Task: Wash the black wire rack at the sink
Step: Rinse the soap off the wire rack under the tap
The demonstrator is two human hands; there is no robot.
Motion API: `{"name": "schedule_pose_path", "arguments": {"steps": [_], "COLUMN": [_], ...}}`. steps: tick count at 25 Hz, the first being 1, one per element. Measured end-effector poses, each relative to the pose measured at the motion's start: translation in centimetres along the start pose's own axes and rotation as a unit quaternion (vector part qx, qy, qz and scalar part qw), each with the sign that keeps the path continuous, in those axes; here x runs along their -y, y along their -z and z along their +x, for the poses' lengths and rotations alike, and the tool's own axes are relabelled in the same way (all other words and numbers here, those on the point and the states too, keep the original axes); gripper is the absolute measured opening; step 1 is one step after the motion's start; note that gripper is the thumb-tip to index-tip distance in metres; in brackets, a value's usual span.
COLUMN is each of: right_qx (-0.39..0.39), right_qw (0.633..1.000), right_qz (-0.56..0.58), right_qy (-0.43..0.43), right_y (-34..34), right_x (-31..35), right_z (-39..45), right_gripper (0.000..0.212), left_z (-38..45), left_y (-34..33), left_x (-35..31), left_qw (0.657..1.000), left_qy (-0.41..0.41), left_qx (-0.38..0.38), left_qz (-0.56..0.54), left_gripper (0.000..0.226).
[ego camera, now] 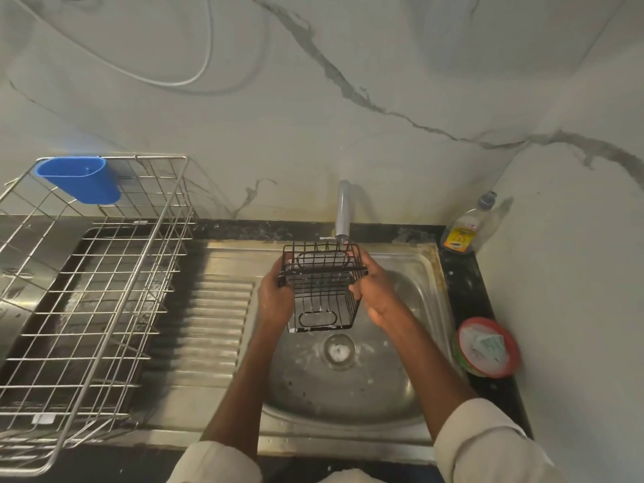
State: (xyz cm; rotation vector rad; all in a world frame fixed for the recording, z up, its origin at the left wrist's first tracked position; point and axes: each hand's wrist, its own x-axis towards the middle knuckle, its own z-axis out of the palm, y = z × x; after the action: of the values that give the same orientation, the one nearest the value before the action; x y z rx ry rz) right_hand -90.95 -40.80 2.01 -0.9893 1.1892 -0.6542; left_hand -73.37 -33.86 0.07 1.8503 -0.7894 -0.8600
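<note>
Nearest the camera, two pale sleeves reach forward over the steel sink, whose basin is wet and flecked with white suds around the drain. Above the drain and clear of the basin floor, the black wire rack is held in the air between both hands: the left hand wraps its left edge, and the right hand grips its right side, fingers curled around the wires. Bits of foam cling to its lower frame. To the left, on the ribbed draining board, stands a large silver dish basket with a blue cup holder hooked on its far rim. To the right, on the dark counter, sits a red-rimmed bowl holding what looks like a scrub pad. Farther back, a soap bottle stands in the corner, and the faucet comes down just behind the rack's far edge; whether water is running cannot be told. The step in hand looks like rinsing off the soap. The next move probably calls for turning the rack under the spout so that every side is flushed, with both grips kept firm on slick wire.
</note>
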Motion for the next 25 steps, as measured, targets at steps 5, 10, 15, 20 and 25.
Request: {"name": "schedule_pose_path", "arguments": {"steps": [5, 10, 15, 20, 25], "right_qx": [0.000, -0.043, -0.080, -0.031, -0.005], "right_qw": [1.000, 0.997, 0.994, 0.998, 0.999], "right_qz": [0.007, 0.057, 0.067, 0.030, 0.024], "right_qy": [0.001, 0.001, 0.042, 0.042, 0.039], "right_y": [0.6, 3.1, 3.3, 0.3, -1.9], "right_x": [-0.6, -2.3, -1.3, 0.9, 1.2], "right_z": [0.8, 0.4, -0.2, -0.3, -0.5], "right_gripper": [0.101, 0.104, 0.097, 0.096, 0.096], "left_z": [0.3, 1.7, 1.4, 1.6, 1.7], "left_y": [-0.3, -2.3, -3.6, -1.5, 0.8], "left_x": [1.0, 0.4, -0.8, 1.1, 2.0], "left_qw": [1.000, 0.996, 0.996, 1.000, 0.996], "left_qy": [-0.001, -0.007, -0.022, -0.016, -0.043], "left_qx": [0.005, 0.087, 0.081, 0.005, -0.021], "left_qz": [0.025, 0.036, 0.010, -0.026, -0.076], "left_gripper": [0.074, 0.074, 0.073, 0.085, 0.082]}}
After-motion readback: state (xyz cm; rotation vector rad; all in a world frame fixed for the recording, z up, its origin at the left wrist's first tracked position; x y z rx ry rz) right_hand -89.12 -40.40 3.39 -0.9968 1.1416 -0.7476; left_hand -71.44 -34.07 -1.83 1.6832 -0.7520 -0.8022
